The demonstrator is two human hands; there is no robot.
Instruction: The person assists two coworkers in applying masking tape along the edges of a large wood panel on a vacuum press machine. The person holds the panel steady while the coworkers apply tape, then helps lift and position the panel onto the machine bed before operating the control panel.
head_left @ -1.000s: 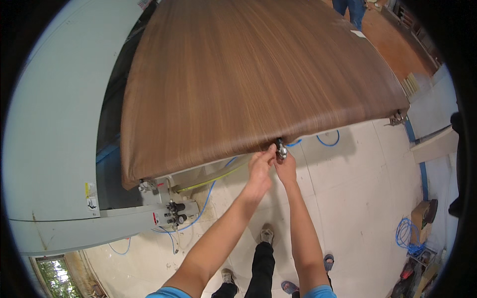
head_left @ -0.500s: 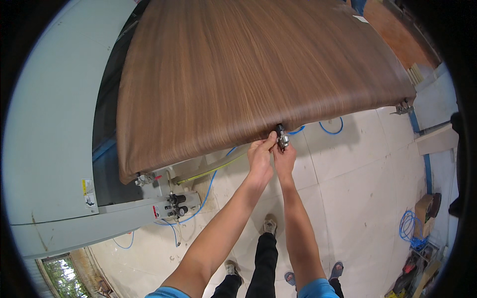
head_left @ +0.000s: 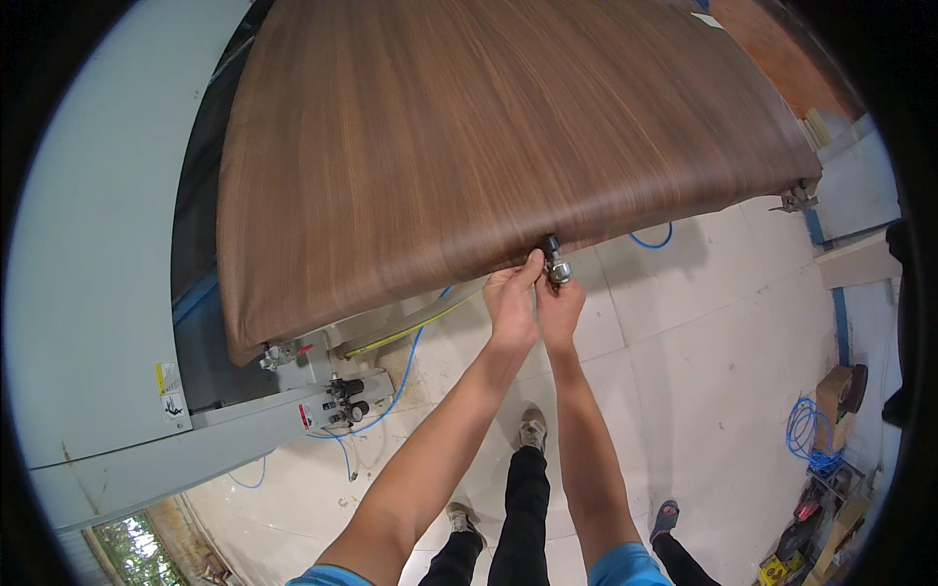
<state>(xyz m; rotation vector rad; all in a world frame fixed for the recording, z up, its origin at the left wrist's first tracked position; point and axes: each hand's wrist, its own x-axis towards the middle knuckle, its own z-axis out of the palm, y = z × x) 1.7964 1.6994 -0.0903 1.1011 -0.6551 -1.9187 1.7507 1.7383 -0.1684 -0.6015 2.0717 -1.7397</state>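
Note:
A brown wood-grain sheet lies over a broad panel, its near edge curving downward. At the middle of that edge sits a metal clamp with a black tip pressed on the sheet. My right hand is closed around the clamp's lower part, its fingers partly hidden behind it. Just left of the clamp, my left hand is closed at the sheet's edge, thumb up beside the black tip, other fingers out of sight underneath. Further clamps hold the sheet's near left corner and right corner.
A pale grey machine body stands along the left, with black air regulators on its beam. Blue hose runs beneath the panel. A coiled blue hose and boxes lie at the right. Another person's sandalled foot is at lower right.
The view has shifted slightly. Both hands stay at the clamp, whose metal end now appears turned. The other person's feet have moved; only one sandal shows now.

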